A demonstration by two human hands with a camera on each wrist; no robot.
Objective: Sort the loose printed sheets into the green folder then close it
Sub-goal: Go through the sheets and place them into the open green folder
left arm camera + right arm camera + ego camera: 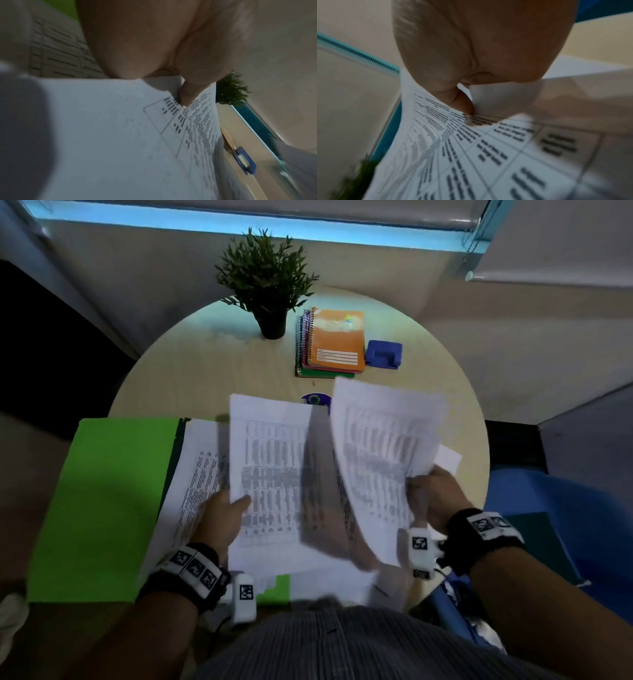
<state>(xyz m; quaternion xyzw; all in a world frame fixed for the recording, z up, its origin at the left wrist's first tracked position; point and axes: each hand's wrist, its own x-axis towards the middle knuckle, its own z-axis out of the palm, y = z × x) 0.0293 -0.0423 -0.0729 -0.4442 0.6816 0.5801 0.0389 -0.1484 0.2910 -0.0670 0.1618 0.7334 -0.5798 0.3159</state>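
Green folder lying open, printed sheets held in both hands.

White printed sheets (270,460) are pinched by the left hand (219,518); a second sheaf (380,446) is gripped by the right hand (435,494). The open bright-green card folder (102,508) lies leftward on the round pale bench (205,364), nearer the left hand.

An office — spiral notebooks (334,344), a hole punch (383,355) and a potted plant (265,282) on a round table (191,364).

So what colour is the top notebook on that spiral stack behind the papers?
Orange, on the top notebook; the head view shows it best.
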